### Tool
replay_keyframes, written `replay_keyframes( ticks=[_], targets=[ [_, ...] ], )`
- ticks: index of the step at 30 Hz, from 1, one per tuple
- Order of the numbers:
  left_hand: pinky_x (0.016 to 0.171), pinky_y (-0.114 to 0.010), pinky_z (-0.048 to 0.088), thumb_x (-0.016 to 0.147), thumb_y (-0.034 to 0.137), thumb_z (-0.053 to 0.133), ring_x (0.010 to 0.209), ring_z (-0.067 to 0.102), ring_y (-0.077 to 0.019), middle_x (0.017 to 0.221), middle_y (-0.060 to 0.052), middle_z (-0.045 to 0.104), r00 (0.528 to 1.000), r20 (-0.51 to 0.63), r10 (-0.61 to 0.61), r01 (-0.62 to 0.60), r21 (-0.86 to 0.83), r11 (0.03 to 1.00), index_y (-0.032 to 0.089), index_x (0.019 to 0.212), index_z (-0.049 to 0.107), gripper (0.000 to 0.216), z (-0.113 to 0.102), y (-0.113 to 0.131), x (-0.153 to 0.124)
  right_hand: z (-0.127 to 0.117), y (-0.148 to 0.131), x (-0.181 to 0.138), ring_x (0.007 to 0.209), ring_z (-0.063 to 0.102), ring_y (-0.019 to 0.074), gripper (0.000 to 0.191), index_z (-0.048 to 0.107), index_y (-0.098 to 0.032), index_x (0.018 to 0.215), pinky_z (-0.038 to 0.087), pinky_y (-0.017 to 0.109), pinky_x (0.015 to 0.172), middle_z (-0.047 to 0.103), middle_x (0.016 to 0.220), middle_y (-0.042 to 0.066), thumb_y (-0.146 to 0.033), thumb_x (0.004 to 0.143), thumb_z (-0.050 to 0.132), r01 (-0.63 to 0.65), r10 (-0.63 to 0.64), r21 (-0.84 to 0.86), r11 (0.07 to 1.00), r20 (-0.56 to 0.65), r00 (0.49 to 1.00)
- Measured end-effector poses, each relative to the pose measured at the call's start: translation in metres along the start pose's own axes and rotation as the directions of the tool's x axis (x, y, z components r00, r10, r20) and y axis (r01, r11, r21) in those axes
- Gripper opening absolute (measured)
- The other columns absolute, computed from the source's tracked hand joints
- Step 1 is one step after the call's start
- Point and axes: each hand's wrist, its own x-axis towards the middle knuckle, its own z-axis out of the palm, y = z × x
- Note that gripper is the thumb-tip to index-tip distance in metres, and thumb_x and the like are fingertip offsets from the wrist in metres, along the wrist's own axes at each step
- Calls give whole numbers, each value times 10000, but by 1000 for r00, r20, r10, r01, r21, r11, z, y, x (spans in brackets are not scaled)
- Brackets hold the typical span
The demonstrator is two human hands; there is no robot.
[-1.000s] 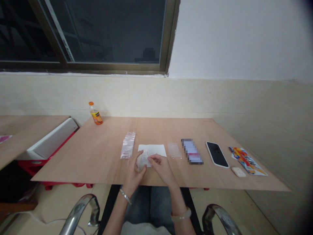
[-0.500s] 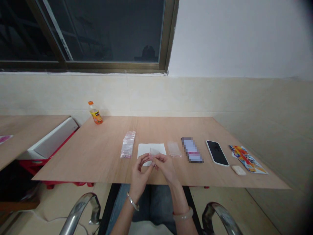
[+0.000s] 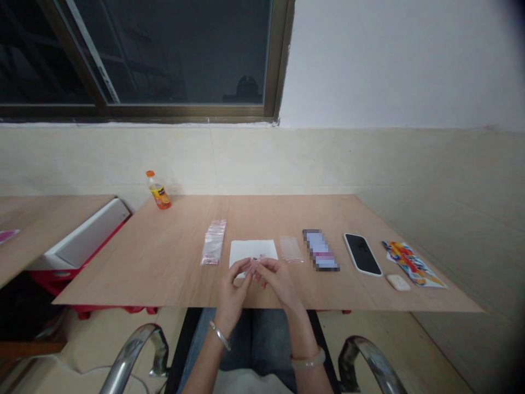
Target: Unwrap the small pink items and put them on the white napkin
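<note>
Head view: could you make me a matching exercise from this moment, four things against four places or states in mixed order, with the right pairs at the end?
Things
1. Small plastic piece
2. Bottle
3. Overlapping row of clear packets
4. White case

Places or states
A. Just left of the white sheet
B. Beside the colourful packet
C. Held by the left hand and right hand
D. Orange-capped, toward the wall

Pairs: 1-C, 2-D, 3-A, 4-B
</note>
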Motion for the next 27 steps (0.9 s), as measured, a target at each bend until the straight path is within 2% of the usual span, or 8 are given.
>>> replay_keyframes(
  ticks=[3, 6, 13, 18, 21, 23, 27],
  targets=[
    [785, -299, 510, 706, 290, 672, 814, 656, -194, 865, -80, 714, 998, 29, -64, 67, -106, 992, 147, 834, 699, 194, 1, 2, 1, 0, -1, 0, 484, 499, 82, 249, 671, -144, 654, 370, 170, 396, 577, 552, -4, -391, 681, 677, -17, 17, 17, 1000, -17, 1000],
    [723, -290, 523, 680, 317, 688, 731, 652, -182, 784, -71, 716, 992, 43, -122, 128, -184, 975, 130, 777, 701, 211, -1, 2, 4, -1, -1, -1, 492, 513, 86, 254, 672, -143, 669, 387, 179, 418, 594, 567, 2, -396, 691, 668, -22, 21, 28, 999, 19, 1000],
    [658, -262, 515, 712, 364, 648, 637, 619, -145, 672, -45, 678, 983, 17, -183, 182, -195, 964, 114, 728, 669, 252, -6, -8, 7, 1, 4, -1, 606, 570, 110, 234, 661, -154, 738, 431, 191, 469, 623, 691, 16, -385, 728, 631, -19, 17, 14, 1000, 134, 991],
    [645, -241, 496, 701, 334, 671, 629, 611, -132, 652, -23, 656, 972, 160, -174, 205, -209, 956, 126, 714, 615, 216, -8, -10, 8, 1, 7, 0, 520, 535, 98, 255, 610, -152, 699, 425, 198, 455, 574, 570, -12, -405, 731, 606, -71, 72, -13, 997, 105, 992],
    [598, -218, 473, 697, 327, 670, 587, 592, -119, 612, -6, 627, 968, 192, -163, 195, -160, 968, 131, 682, 588, 213, -9, -16, 9, 1, 7, 0, 485, 514, 94, 292, 587, -147, 672, 415, 195, 434, 550, 529, -17, -434, 729, 582, -82, 87, -59, 995, 93, 992],
    [580, -219, 468, 722, 345, 635, 577, 588, -122, 619, -4, 614, 976, 154, -157, 174, -100, 980, 137, 690, 574, 219, -11, -20, 10, 4, 8, -1, 496, 521, 98, 296, 581, -148, 671, 423, 197, 433, 555, 544, -12, -439, 727, 575, -69, 76, -93, 993, 74, 994],
    [521, -228, 453, 770, 361, 559, 553, 586, -138, 682, -18, 616, 995, -66, -73, 82, 147, 986, 159, 740, 571, 205, -16, -19, 14, 14, 14, -3, 541, 546, 125, 266, 563, -164, 675, 456, 215, 430, 573, 585, -1, -426, 712, 583, -84, 86, -136, 987, 9, 996]
  ],
)
